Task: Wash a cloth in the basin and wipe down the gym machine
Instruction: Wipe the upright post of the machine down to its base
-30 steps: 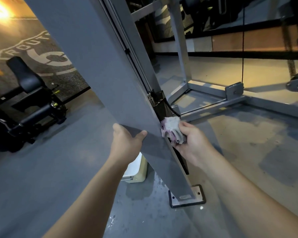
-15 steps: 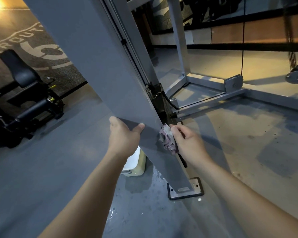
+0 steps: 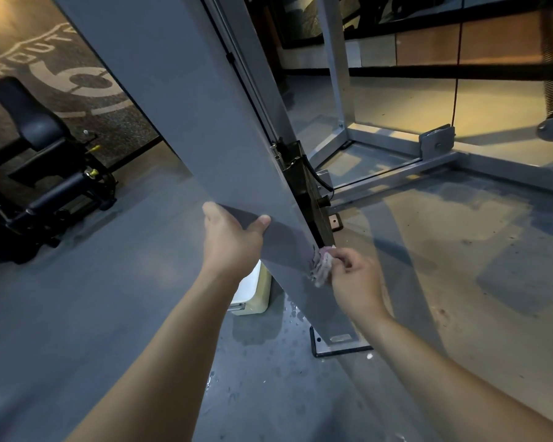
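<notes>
Grey upright panel (image 3: 186,129) of the gym machine leans across the view, w/ its foot plate (image 3: 340,341) on the floor. Left hand (image 3: 229,240) grips the panel's near edge, thumb on the face, fingers wrapped behind. Right hand (image 3: 353,279) is at the panel's right edge, lower down, fingers curled round a bunched pink-white cloth (image 3: 320,264), which is pressed to the metal. Pale basin (image 3: 251,291) sits on the floor behind the panel, mostly hidden. Water drops on the floor (image 3: 256,355) near the foot plate. Black weight stack (image 3: 310,196) is just right of the panel. Black bench (image 3: 42,161) is well left of it.
</notes>
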Action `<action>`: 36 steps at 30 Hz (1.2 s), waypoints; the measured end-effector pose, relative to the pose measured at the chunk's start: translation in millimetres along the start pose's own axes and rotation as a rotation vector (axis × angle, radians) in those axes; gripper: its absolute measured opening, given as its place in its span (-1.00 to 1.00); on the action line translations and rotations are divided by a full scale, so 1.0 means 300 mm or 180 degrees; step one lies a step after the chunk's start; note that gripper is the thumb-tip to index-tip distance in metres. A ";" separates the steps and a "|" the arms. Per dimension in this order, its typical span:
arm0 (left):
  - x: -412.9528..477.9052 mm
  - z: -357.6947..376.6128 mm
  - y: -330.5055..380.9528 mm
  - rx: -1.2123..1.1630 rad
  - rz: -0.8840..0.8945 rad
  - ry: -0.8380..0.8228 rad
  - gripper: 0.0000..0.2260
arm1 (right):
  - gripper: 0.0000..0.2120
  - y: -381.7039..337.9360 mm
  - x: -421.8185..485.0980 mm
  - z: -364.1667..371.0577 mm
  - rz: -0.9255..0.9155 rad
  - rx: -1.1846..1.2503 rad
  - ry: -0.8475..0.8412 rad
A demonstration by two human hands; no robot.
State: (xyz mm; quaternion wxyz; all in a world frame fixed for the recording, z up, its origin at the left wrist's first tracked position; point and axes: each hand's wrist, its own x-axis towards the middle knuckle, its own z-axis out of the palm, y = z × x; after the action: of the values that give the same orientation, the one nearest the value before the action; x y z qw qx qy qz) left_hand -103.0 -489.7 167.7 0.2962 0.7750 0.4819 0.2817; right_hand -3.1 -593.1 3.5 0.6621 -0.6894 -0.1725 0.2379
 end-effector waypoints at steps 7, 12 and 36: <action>0.001 -0.001 -0.001 -0.0017 -0.0008 -0.0005 -0.56 | -0.67 0.056 -0.044 0.028 -0.0341 -0.0374 -0.0215; -0.001 -0.005 -0.002 -0.0001 0.0059 -0.0004 -0.58 | -0.63 0.059 -0.024 0.047 -0.0442 -0.0723 -0.0014; 0.044 -0.129 -0.029 0.0255 0.0473 -0.0141 -0.68 | -0.79 -0.553 0.020 0.073 -0.1802 -0.0542 0.0437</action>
State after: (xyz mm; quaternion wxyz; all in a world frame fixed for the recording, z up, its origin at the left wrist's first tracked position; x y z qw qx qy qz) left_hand -131.0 -467.2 189.3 0.2538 0.8259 0.4274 0.2661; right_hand 2.6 -560.9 167.6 0.6520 -0.6814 -0.3320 -0.0186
